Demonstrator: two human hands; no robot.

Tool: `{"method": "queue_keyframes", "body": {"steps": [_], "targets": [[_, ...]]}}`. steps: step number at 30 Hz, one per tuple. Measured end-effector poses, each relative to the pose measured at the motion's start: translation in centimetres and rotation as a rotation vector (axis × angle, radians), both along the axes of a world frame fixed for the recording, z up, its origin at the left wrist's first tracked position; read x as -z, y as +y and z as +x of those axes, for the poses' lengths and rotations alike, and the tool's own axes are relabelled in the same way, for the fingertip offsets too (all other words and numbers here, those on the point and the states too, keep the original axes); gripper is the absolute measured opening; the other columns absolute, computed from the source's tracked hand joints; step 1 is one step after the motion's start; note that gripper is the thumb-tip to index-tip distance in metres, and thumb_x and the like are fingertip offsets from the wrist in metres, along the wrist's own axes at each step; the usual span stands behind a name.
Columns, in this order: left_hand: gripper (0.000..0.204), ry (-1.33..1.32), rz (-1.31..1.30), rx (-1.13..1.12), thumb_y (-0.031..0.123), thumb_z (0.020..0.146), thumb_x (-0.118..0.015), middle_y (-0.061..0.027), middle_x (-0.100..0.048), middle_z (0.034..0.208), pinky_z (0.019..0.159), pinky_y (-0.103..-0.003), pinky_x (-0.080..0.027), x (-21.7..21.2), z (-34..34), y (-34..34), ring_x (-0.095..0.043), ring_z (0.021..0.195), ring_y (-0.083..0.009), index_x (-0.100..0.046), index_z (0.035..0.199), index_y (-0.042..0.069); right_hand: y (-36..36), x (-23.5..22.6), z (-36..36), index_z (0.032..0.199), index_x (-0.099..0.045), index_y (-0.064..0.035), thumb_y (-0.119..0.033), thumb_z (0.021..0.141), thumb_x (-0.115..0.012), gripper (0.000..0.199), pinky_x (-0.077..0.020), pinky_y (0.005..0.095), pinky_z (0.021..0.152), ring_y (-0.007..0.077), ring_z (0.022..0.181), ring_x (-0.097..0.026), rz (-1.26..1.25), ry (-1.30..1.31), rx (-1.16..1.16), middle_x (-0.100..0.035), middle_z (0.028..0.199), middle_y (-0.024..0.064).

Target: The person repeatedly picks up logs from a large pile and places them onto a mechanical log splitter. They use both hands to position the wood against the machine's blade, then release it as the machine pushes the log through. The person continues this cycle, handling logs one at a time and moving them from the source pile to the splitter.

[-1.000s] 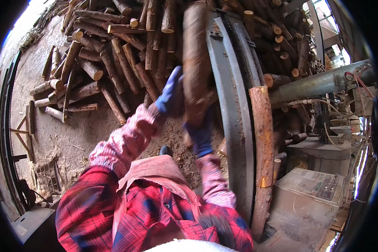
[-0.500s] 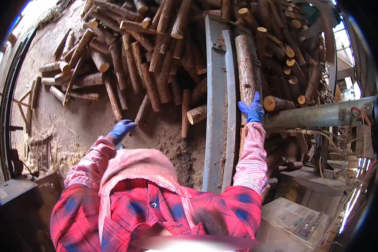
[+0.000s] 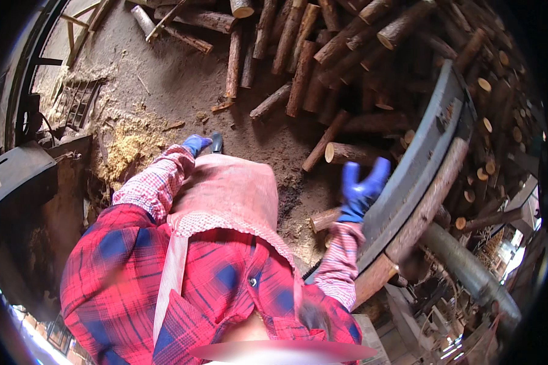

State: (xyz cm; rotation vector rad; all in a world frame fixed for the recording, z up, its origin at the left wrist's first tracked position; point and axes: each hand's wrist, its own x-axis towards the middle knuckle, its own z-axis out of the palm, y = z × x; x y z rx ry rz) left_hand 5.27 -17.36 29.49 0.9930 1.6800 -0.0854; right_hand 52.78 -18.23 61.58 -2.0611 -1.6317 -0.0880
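- Along the person's right, two logs (image 3: 430,196) lie end to end on the outer side of a grey metal rail (image 3: 408,182).
- One right hand (image 3: 364,188), gloved in blue, has its fingers spread and loose of any grip, just beside the rail's inner edge; contact cannot be told.
- One left hand (image 3: 198,144), also gloved, is beside one dark shoe (image 3: 217,143); whether it is clenched or grasping cannot be told.
- Two short logs (image 3: 351,154) lie near the right hand, one beyond it, one by its wrist.
- Dirt ground (image 3: 182,79) gives room ahead, up to the edge of an overlapping log pile (image 3: 347,48).
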Motion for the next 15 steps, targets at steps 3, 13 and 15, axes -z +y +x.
{"method": "queue_keyframes", "body": {"steps": [3, 13, 15], "targets": [[0.042, -0.014, -0.051, 0.031, 0.041, 0.083, -0.067, -0.0109, -0.07, 0.087, 0.073, -0.035, -0.049, -0.3, 2.3, 1.9, -0.063, 0.076, -0.0195, -0.071, 0.097, 0.002, 2.3, 10.1, -5.2, 0.133, -0.044, 0.0052, -0.032, 0.073, -0.078, 0.078, -0.0395, 0.038, 0.104, 0.0339, 0.12, -0.052, -0.506, 0.377, -0.061, -0.053, 0.129, 0.0243], [0.086, -0.042, -0.311, 0.138, 0.054, 0.072, -0.077, -0.0208, -0.056, 0.129, 0.104, -0.036, -0.04, 24.2, 12.1, 11.5, -0.053, 0.122, -0.0309, -0.048, 0.134, 0.001, 10.6, 55.2, -0.8, 0.14, -0.034, 0.0078, -0.045, 0.065, -0.084, 0.104, -0.0372, 0.0391, 0.105, 0.0329, 0.125, -0.047, -0.949, 0.663, 0.267, -0.046, 0.137, 0.0263], [0.094, -0.001, -0.148, 0.222, 0.055, 0.071, -0.076, -0.0222, -0.05, 0.136, 0.107, -0.039, -0.037, 28.5, 17.3, 16.2, -0.047, 0.128, -0.0342, -0.039, 0.14, 0.003, 13.4, 62.5, 0.6, 0.14, -0.031, 0.0102, -0.041, 0.063, -0.087, 0.108, -0.0333, 0.0378, 0.108, 0.0318, 0.127, -0.044, -0.709, 0.736, 0.327, -0.043, 0.14, 0.0258]]}}
